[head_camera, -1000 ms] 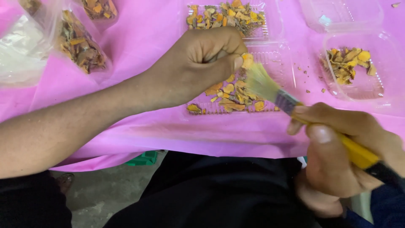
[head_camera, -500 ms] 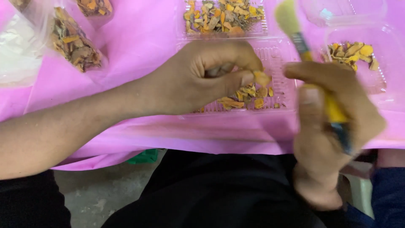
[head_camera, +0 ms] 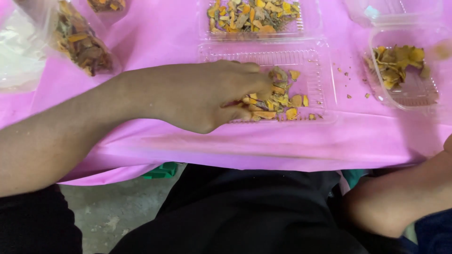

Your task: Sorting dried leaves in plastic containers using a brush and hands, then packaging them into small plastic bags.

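Bag [head_camera: 82,44]: clear, dried chips inside, well left of the left hand.
Left hand [head_camera: 207,96]: fingers curled, pinching yellow chips [head_camera: 275,101] in the clear tray [head_camera: 325,80]; a hasty pull could scatter them onto the table [head_camera: 141,37].
Right hand: out of view, only the forearm shows; state cannot be told.

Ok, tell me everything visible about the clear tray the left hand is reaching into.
The clear tray is a shallow, ribbed, see-through plastic clamshell half, hinged to a fuller half behind it. It lies flat on the pink tablecloth near the table edge. A small pile of orange-yellow dried pieces sits at its front. The left hand rests fingers-down in them.
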